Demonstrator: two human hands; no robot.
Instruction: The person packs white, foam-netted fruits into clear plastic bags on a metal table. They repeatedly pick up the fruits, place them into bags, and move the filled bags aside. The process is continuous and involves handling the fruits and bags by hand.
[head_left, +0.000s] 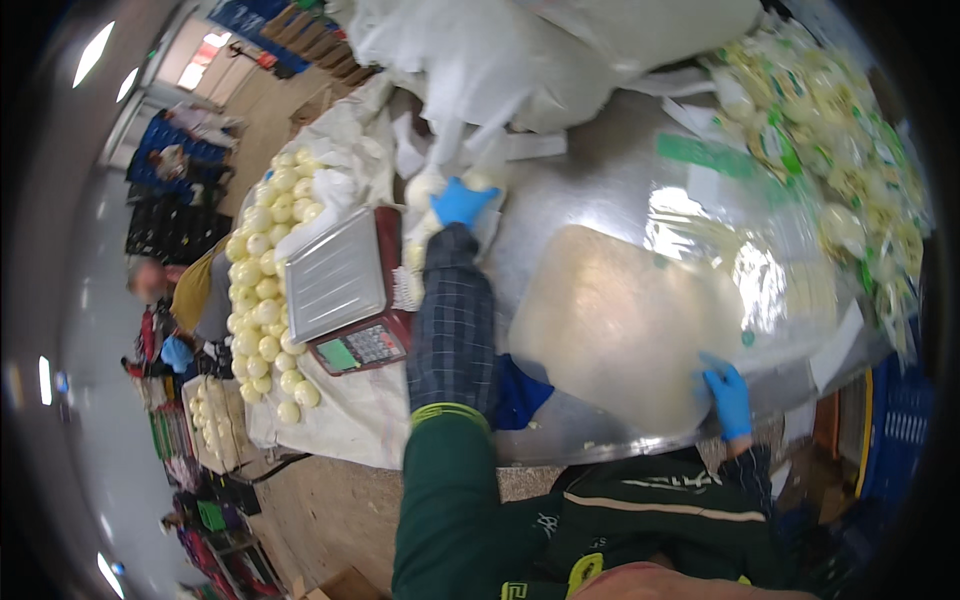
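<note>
My left hand (463, 202), in a blue glove, reaches far over the table with its fingers spread at a few peeled onions (425, 191). Its palm side is hidden, so a grip on one of them cannot be made out. Left of that forearm sits a dark red digital scale (337, 277) with a metal pan. My right hand (727, 397), also gloved in blue, is at the near right edge of a milky, translucent plastic board or sheet (607, 322). Its fingers are apart, with nothing visible held in them.
Many peeled onions (262, 262) lie on white cloth left of the scale. White sacking (517, 60) covers the far side. Bagged onions (817, 142) pile up far right, beside clear plastic packaging (757, 255). A blue cloth (521, 394) lies by the left forearm. A person (150, 281) is at left.
</note>
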